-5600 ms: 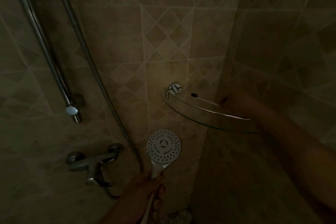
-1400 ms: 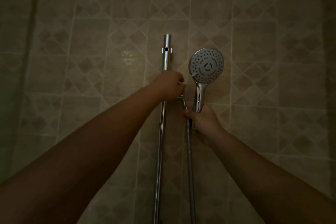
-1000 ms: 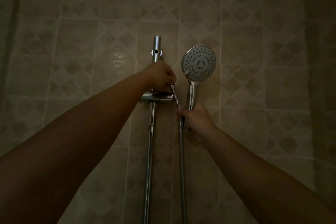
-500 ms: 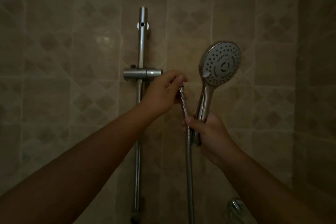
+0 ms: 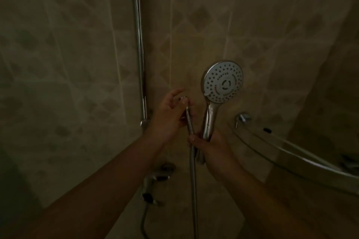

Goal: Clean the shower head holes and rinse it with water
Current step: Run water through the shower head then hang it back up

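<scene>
Shower head held up in a dim stall

The right hand (image 5: pixel 210 151) is gripping the shower head (image 5: pixel 223 81) handle, fingers clamped; the left hand (image 5: pixel 171 114) is pinching the hose (image 5: pixel 193 180) end.

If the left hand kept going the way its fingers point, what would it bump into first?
Probably the tiled wall. The left hand, pinching the hose, points up and forward; depth is unclear.

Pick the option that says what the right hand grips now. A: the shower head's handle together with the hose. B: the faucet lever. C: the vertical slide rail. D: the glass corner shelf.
A: the right hand wraps the chrome handle of the shower head, its thumb pressing the hose against it.
</scene>
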